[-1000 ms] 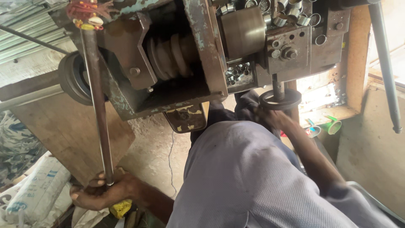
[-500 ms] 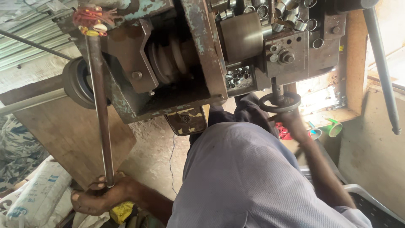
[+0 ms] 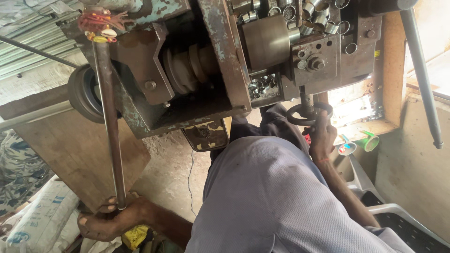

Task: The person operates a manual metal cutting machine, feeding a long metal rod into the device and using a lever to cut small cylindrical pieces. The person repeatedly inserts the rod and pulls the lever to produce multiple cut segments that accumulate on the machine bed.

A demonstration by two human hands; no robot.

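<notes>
The left hand [image 3: 105, 220] was closed around the lower end of a long grey steel lever rod [image 3: 108, 126] — down at about seven o'clock in the view. The right hand [image 3: 322, 136] gripped a small black round handwheel [image 3: 308, 112] at three o'clock, under the worn teal-painted iron machine [image 3: 206, 61]. Short shiny metal tube rings [image 3: 314, 16] lay heaped on its top at one o'clock — a white printed sack [image 3: 37, 220] sat just beside the left hand.
</notes>
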